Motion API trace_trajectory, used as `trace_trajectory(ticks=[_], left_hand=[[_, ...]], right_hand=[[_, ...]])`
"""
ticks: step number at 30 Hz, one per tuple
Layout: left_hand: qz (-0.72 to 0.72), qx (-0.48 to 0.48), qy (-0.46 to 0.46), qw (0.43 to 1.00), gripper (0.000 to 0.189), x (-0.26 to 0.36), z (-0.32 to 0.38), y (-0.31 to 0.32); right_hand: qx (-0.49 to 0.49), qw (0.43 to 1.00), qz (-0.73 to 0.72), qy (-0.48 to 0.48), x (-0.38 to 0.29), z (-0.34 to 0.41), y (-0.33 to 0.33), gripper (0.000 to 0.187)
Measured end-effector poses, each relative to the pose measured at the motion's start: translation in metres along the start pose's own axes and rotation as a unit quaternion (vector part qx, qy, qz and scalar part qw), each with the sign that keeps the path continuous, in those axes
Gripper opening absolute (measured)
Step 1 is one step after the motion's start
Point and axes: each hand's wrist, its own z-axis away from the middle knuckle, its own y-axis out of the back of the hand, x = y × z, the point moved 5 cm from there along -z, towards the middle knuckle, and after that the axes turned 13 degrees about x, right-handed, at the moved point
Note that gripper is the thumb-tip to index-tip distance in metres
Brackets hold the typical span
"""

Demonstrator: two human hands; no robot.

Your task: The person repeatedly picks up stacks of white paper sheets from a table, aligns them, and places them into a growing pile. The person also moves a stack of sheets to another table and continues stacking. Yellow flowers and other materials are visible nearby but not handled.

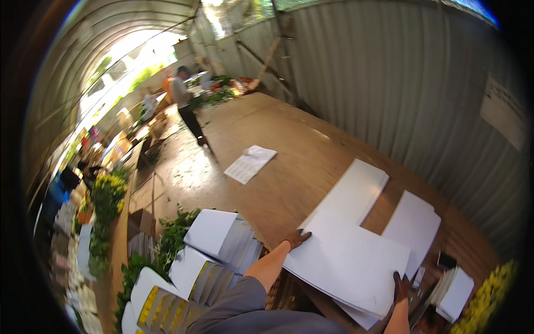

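A large stack of white paper or card sheets [346,259] lies in front of me at the near end of the wooden table [283,125], close against my body. My left hand [298,239], in what looks like a dark glove, grips its left edge. At the opposite edge, my right hand [401,287], equally dark, holds the near right corner. Beyond the sheets rests a narrower white stack [354,194]. To its right is another white pile [413,227], partly covered by the big sheets.
Wrapped flower bundles [212,231] in white sheets stand at my left. A printed sheet [250,163] lies farther up the table. On the right are a small white stack [457,292] and yellow flowers [486,300]. A person [181,94] stands beyond, by a corrugated wall [354,75].
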Motion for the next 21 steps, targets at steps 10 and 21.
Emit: trace_trajectory(ticks=[10,21], left_hand=[[0.137,0.020,0.041,0.990,0.081,-0.007,0.013,0.009],[0.117,0.025,-0.069,0.990,0.077,0.026,0.026,0.000]], right_hand=[[-0.054,0.998,0.039,-0.021,0.018,-0.028,-0.007,0.066],[-0.016,0.996,0.092,-0.002,-0.011,-0.014,0.001,0.068]])
